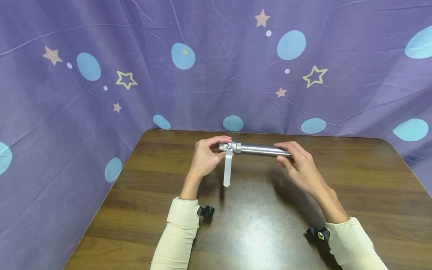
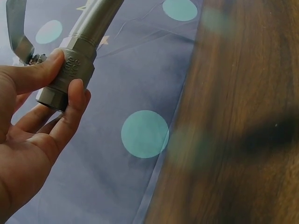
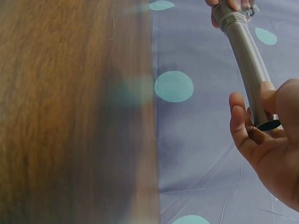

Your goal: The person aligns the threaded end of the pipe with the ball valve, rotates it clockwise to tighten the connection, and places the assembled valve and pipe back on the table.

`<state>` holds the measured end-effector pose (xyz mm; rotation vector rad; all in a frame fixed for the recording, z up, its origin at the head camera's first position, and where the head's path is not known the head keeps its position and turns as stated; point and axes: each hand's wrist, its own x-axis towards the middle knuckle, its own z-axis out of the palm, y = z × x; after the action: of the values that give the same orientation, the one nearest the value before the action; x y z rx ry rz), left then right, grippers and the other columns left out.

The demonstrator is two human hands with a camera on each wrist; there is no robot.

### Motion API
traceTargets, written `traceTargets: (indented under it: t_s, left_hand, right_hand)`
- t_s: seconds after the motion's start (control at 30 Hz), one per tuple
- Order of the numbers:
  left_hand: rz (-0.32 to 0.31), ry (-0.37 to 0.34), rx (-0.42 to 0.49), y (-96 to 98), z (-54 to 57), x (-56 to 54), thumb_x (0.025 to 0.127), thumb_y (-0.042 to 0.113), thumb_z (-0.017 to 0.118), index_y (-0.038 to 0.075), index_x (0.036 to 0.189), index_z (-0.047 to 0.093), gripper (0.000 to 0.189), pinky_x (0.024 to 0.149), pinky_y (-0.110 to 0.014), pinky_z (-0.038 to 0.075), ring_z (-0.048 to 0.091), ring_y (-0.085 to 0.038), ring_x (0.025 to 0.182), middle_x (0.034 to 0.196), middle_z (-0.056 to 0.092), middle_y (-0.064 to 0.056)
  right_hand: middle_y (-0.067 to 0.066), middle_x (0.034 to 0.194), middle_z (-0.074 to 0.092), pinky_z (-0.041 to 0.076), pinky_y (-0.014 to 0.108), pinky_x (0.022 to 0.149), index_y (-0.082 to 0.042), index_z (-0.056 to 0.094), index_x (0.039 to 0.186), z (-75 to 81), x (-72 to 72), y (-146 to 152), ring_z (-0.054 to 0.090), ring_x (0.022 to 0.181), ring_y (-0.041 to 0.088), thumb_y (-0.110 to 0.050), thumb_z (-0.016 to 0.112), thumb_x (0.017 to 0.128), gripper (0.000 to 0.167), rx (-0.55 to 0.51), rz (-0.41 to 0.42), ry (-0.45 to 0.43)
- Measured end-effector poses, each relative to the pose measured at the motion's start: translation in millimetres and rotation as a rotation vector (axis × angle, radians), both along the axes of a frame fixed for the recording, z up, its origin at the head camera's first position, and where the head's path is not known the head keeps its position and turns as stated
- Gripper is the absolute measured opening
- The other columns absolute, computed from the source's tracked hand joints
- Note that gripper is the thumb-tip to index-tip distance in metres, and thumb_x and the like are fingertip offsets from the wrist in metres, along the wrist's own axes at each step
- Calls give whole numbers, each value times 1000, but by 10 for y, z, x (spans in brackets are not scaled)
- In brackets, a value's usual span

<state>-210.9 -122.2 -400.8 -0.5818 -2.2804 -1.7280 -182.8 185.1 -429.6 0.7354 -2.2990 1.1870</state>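
Note:
A metal ball valve (image 1: 233,147) with a flat lever handle (image 1: 227,170) is joined to a shiny steel pipe (image 1: 260,150). My left hand (image 1: 207,155) grips the valve body between thumb and fingers at its free end; raised lettering shows on the valve body (image 2: 72,70) in the left wrist view. At the pipe's other end, my right hand (image 1: 300,165) holds the tube between thumb and fingers. The open pipe end (image 3: 268,125) shows near the right palm. Valve and pipe are held roughly level above the table, the lever pointing toward me.
Below the hands lies a brown wood-grain table (image 1: 253,210) with rounded far corners. A purple curtain (image 1: 216,82) with stars and blue dots hangs behind it and along the left side. Small black devices (image 1: 206,212) are worn at both wrists.

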Motion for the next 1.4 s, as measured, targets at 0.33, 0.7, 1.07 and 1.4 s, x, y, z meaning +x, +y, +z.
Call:
traceTargets:
  t_s: [0.33,0.7,1.07,1.4]
  left_hand:
    - [-8,-23,-22,-34,-3,-14,79,-19,74,-5,109,80,34,100,-30,63,76,-35,116,122,79,-21]
    - [-10,-20,-81,-57,-126,-40,78,-15,79,-1,104,82,30,100,-34,64,78,-33,112,117,81,-19]
    - [-15,-39,-208,-72,-250,-54,80,-14,78,-1,107,81,30,102,-44,64,78,-34,111,117,81,-18]
    - [1,-111,-355,-98,-360,-44,82,-9,77,8,112,83,35,71,-19,58,75,-15,93,105,84,-9]
  right_hand:
    - [7,112,73,54,6,69,-4,70,132,-12,-14,14,67,83,2,6,78,92,42,38,-5,-13]
    - [4,113,74,46,11,68,-8,72,130,-55,-20,52,54,77,8,-1,82,90,41,127,-14,-23]
    - [3,111,74,47,17,68,-7,72,130,-185,-1,79,54,79,9,-4,81,93,38,180,9,-100]
    - [5,116,77,55,29,78,-6,74,126,-298,-15,87,64,94,14,-5,83,91,36,250,27,-152]
